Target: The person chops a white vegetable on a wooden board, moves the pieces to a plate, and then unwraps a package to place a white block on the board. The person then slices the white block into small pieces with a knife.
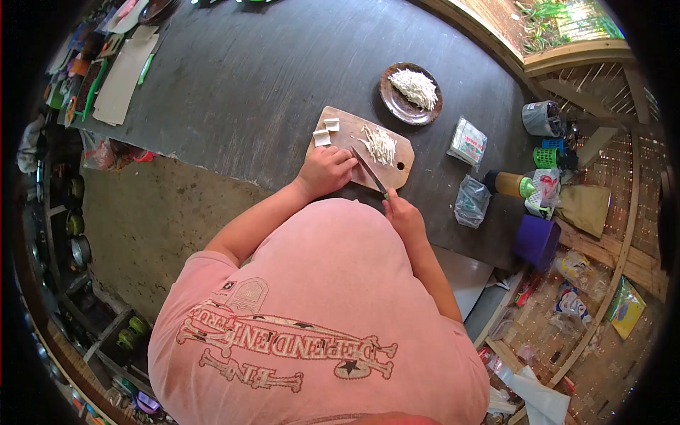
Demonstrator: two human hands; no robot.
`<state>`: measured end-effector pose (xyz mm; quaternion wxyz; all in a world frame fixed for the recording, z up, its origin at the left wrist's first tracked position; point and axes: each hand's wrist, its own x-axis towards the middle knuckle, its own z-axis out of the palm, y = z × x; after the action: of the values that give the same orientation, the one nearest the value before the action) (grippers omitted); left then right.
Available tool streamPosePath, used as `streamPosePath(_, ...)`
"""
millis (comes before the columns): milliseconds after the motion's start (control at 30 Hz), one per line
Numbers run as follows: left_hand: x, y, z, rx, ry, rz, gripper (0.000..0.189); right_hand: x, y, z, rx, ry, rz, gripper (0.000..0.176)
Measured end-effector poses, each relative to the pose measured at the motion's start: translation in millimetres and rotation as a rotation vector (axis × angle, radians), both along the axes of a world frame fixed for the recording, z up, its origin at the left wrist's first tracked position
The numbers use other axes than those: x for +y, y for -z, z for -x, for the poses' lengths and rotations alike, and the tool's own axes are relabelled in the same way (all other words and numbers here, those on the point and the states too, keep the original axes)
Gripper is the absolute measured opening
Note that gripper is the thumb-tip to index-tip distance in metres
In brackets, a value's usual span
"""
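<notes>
I count from my feed: hands (326, 170) 2 | knife (368, 172) 1 | board (341, 134) 1 | plate (388, 97) 1 | white blocks (322, 137) 2 | shred piles (381, 145) 2 | bags (471, 200) 2 | purple cup (536, 241) 1

Left hand (326, 170) on cutting board (346, 133), right hand (405, 218) around knife (370, 172) beside white shreds (381, 145).

A dark grey table (269, 78) filled the middle, lit evenly by daylight. Left of it lay bare concrete floor (142, 212); to the right ran slatted bamboo (630, 177) (wall or floor, hard to tell), and greenery (545, 14) showed past a wooden frame (574, 55).
</notes>
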<state>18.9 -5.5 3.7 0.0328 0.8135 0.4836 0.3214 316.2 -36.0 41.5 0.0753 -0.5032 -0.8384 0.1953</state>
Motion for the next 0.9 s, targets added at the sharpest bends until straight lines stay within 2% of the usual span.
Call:
streamPosePath(67,-1.2,-0.8,0.0,0.006,0.007,0.007,0.027,3.9,4.7,7.2,-0.047,0.011,-0.006,0.041)
streamPosePath(333,0.7,-3.2,-3.6,-0.023,-0.017,0.029,0.026,22.6,17.4,32.3,0.17,0.06,0.004,0.037)
streamPosePath(467,1.8,-2.1,-5.5,-0.026,-0.027,0.005,0.023,2.0,7.5,16.4,0.224,0.12,0.046,0.036)
streamPosePath(633,3.2,-1.4,-7.0,-0.01,-0.012,-0.001,0.023,-24.0,-24.1,6.5,0.115,0.23,0.237,0.026)
streamPosePath(833,3.8,-1.0,-9.1,0.006,-0.016,-0.003,0.025,-24.7,-50.0,14.5,-0.022,0.256,0.252,0.024)
streamPosePath(900,3.2,-3.2,-10.7,-0.09,-0.056,0.027,0.022,-22.4,-57.0,15.9,-0.022,0.247,0.233,0.024)
